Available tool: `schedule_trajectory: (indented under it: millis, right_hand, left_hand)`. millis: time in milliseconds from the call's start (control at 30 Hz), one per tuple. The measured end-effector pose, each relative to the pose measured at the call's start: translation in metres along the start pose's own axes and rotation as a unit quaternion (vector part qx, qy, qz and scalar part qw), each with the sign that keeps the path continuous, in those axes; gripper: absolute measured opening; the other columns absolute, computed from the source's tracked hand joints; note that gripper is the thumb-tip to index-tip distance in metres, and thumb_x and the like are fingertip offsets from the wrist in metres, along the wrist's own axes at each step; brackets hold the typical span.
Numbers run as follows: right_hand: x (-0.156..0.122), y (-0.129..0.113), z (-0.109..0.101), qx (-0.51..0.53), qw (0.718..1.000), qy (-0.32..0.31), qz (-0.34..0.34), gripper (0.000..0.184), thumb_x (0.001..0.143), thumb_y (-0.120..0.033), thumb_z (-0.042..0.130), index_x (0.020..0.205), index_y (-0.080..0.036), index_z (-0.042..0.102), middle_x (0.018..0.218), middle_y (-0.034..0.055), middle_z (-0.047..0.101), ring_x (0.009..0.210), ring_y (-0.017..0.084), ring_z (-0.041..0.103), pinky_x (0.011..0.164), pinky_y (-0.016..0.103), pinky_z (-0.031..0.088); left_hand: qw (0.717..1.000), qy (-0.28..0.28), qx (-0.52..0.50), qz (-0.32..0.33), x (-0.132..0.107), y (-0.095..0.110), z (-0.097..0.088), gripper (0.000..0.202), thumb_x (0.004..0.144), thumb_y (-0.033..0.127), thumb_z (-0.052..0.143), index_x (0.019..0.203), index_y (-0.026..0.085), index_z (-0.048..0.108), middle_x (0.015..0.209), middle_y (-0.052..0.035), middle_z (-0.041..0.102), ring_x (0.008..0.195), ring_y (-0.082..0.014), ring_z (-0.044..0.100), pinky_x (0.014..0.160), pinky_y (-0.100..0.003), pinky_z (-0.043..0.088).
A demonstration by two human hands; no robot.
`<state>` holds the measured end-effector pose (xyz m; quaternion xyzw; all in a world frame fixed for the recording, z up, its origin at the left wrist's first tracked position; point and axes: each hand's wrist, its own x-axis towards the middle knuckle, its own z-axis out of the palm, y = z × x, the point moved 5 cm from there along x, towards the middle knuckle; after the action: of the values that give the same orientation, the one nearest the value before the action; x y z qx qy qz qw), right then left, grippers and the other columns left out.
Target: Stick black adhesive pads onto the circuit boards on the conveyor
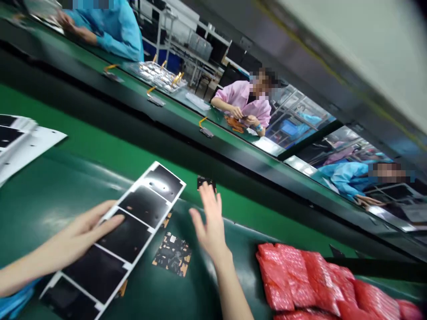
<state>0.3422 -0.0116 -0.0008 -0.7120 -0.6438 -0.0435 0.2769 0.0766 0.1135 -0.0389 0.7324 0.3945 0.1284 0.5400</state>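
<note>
A long white backing sheet with a row of black film labels point(125, 235) is pinched in my left hand point(88, 231), thumb on top and fingers beneath. It slants across the lower left of the view. My right hand point(210, 222) reaches forward over the table's far edge, fingers stretched and spread. Its fingertips overlap a small dark board point(203, 178) on the green belt; whether they touch it I cannot tell. Between my hands a black-and-copper circuit board point(173, 254) lies flat on the dark green table. Parts of other boards peek out from under the sheet.
Red bubble-wrap packs point(307, 280) are heaped at the lower right. More label sheets point(26, 142) lie at the left. Beyond the green belt point(100, 138), a raised line carries small parts with orange flex tails point(206, 131) and a clear tray point(160, 75). Several co-workers sit behind it.
</note>
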Motion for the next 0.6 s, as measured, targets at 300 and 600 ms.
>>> schedule_trajectory:
  millis: [300,600]
  right_hand:
    - [-0.035,-0.071,-0.007,0.173,0.984,-0.04,0.008,0.052,0.101,-0.04,0.067,0.149,-0.021,0.059,0.147,0.0136,0.068,0.138,0.026,0.065,0.128,0.054,0.035]
    - [-0.049,-0.066,-0.037,0.217,0.975,-0.035,0.036,0.027,0.099,-0.037,0.071,0.124,-0.029,0.076,0.128,0.0057,0.079,0.117,0.021,0.075,0.125,0.051,0.033]
  left_hand:
    - [0.981,-0.18,0.034,0.07,-0.019,0.027,0.054,0.09,0.093,0.076,0.05,0.16,0.016,0.045,0.161,-0.016,0.05,0.149,-0.0374,0.048,0.121,-0.042,0.047]
    - [0.971,-0.208,0.023,0.12,-0.012,0.074,0.074,0.058,0.098,0.066,0.053,0.136,0.025,0.067,0.133,-0.0046,0.072,0.124,-0.0255,0.066,0.111,-0.033,0.053]
